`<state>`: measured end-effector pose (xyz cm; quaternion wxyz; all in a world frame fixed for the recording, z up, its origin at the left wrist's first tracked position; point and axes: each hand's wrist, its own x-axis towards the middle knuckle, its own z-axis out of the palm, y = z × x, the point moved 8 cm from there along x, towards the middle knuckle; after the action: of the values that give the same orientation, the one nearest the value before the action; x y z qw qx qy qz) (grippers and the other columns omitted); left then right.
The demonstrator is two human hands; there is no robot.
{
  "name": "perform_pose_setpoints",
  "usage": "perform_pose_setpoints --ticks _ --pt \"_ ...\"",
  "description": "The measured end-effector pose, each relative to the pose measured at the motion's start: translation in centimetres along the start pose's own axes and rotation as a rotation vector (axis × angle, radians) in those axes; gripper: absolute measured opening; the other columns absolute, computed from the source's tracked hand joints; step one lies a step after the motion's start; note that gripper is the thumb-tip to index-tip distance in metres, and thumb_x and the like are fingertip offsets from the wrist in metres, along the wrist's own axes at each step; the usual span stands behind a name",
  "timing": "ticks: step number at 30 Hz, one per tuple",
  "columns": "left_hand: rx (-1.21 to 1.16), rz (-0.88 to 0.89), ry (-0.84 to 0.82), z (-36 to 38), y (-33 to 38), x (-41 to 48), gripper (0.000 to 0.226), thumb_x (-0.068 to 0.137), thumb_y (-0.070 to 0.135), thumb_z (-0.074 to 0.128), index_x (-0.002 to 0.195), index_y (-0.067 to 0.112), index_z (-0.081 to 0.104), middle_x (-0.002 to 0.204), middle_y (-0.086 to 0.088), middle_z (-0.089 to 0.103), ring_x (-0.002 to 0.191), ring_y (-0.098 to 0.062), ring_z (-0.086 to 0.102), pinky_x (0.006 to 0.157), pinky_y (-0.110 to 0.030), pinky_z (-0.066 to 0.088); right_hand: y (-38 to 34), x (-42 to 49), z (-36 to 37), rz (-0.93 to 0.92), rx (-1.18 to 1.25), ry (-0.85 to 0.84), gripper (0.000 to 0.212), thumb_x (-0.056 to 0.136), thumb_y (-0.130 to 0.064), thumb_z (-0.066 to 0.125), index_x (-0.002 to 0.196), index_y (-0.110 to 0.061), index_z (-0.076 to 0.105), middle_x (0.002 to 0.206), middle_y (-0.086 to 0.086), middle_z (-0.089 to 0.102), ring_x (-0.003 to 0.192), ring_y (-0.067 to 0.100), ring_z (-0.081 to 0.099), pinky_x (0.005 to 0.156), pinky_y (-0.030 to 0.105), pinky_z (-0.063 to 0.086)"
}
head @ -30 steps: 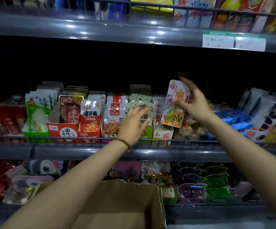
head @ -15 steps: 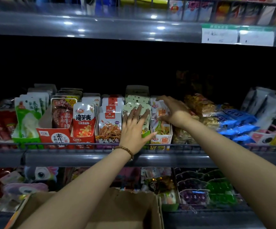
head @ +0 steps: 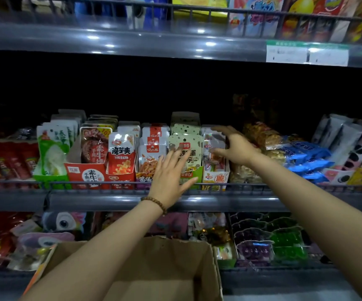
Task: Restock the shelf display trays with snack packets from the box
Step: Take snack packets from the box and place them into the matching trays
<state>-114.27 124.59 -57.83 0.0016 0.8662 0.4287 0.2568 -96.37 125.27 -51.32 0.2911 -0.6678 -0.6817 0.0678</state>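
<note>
On the middle shelf stands a row of display trays with upright snack packets. My left hand point(head: 171, 172) lies flat with spread fingers against the pale green packets point(head: 186, 146) in the green tray point(head: 194, 177). My right hand point(head: 234, 146) hovers with fingers spread over the white and orange tray point(head: 216, 178), just right of the packet point(head: 213, 148) standing in it; it holds nothing. The brown cardboard box point(head: 165, 268) sits below, between my forearms; its inside is mostly hidden.
A wire rail point(head: 67, 183) runs along the shelf front. Red point(head: 84, 172) and other trays stand to the left, loose blue packets point(head: 306, 155) and bagged snacks to the right. The shelf above carries price labels point(head: 306, 53). Jelly cups point(head: 284, 240) fill the lower shelf.
My right hand lowered a packet into the white and orange tray, let it go and opened. My left hand slid from the packets' top to their front.
</note>
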Motion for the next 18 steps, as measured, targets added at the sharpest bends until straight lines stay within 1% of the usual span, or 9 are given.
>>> perform_pose_setpoints --ticks 4,7,9,11,13,14,16,17,18 --pt "-0.040 0.027 0.018 -1.3 -1.8 -4.8 0.074 0.088 0.062 0.037 0.148 0.034 0.004 0.157 0.009 0.002 0.144 -0.009 -0.005 0.117 -0.031 -0.008 -3.3 -3.9 0.9 -0.021 0.208 0.018 0.059 0.082 -0.033 0.068 0.135 -0.022 0.044 0.141 -0.001 0.044 0.130 0.014 0.041 0.104 0.028 0.035" --pt "-0.053 0.003 -0.027 -0.7 -4.2 -10.6 0.073 0.087 0.067 0.030 0.148 0.034 0.007 0.155 0.012 0.005 0.142 -0.003 -0.004 0.117 -0.029 -0.005 -6.1 -7.9 4.7 -0.026 0.406 -0.086 0.057 0.081 -0.037 0.067 0.133 -0.024 0.047 0.139 -0.006 0.046 0.127 0.009 0.044 0.106 0.028 0.036" --pt "-0.020 -0.031 -0.096 0.5 -6.5 -15.2 0.072 0.086 0.071 0.022 0.147 0.034 0.012 0.155 0.010 0.012 0.143 -0.006 0.005 0.118 -0.030 -0.002 -7.6 -10.8 8.6 -0.017 0.484 -0.171 0.047 0.084 -0.030 0.067 0.128 -0.024 0.051 0.133 -0.007 0.051 0.121 0.006 0.048 0.103 0.023 0.039" --pt "0.042 -0.056 -0.168 1.0 -9.1 -19.5 0.071 0.088 0.071 0.020 0.147 0.031 0.022 0.153 0.005 0.026 0.142 -0.013 0.019 0.119 -0.031 0.002 -8.8 -13.5 13.1 -0.008 0.543 -0.246 0.038 0.085 -0.020 0.067 0.121 -0.018 0.056 0.122 -0.005 0.058 0.111 0.001 0.055 0.096 0.017 0.043" --pt "0.135 -0.065 -0.201 0.4 -11.7 -22.8 0.069 0.090 0.067 0.021 0.142 0.025 0.036 0.147 -0.001 0.040 0.137 -0.019 0.030 0.116 -0.032 0.005 -9.1 -16.1 18.3 0.060 0.579 -0.327 0.031 0.085 -0.012 0.067 0.115 -0.008 0.059 0.108 0.000 0.064 0.093 -0.006 0.060 0.086 0.012 0.046" --pt "0.170 -0.088 -0.201 -0.4 -13.1 -24.2 0.069 0.090 0.066 0.023 0.140 0.023 0.041 0.144 -0.003 0.043 0.135 -0.020 0.032 0.115 -0.033 0.005 -9.1 -17.4 20.8 0.104 0.577 -0.374 0.029 0.084 -0.009 0.067 0.112 -0.005 0.060 0.102 0.001 0.064 0.084 -0.010 0.060 0.081 0.010 0.046" --pt "0.195 -0.159 -0.181 -2.1 -15.8 -26.2 0.071 0.089 0.066 0.024 0.138 0.019 0.045 0.144 -0.006 0.043 0.134 -0.024 0.034 0.114 -0.035 0.008 -8.7 -19.8 26.6 0.188 0.524 -0.462 0.028 0.084 -0.003 0.066 0.111 0.002 0.060 0.095 0.003 0.061 0.072 -0.016 0.057 0.076 0.007 0.044" --pt "0.187 -0.198 -0.182 -2.7 -17.1 -27.1 0.073 0.088 0.067 0.023 0.138 0.018 0.046 0.146 -0.007 0.041 0.135 -0.026 0.034 0.114 -0.037 0.011 -8.7 -20.7 29.3 0.191 0.471 -0.502 0.027 0.085 0.000 0.064 0.110 0.006 0.058 0.090 0.003 0.060 0.066 -0.017 0.057 0.072 0.006 0.044" --pt "0.174 -0.232 -0.195 -3.1 -18.2 -28.0 0.076 0.088 0.069 0.019 0.139 0.018 0.045 0.148 -0.006 0.037 0.136 -0.027 0.033 0.114 -0.040 0.013 -8.9 -21.7 31.9 0.180 0.367 -0.564 0.021 0.086 0.005 0.059 0.107 0.008 0.058 0.081 0.003 0.061 0.058 -0.014 0.057 0.066 0.006 0.045"
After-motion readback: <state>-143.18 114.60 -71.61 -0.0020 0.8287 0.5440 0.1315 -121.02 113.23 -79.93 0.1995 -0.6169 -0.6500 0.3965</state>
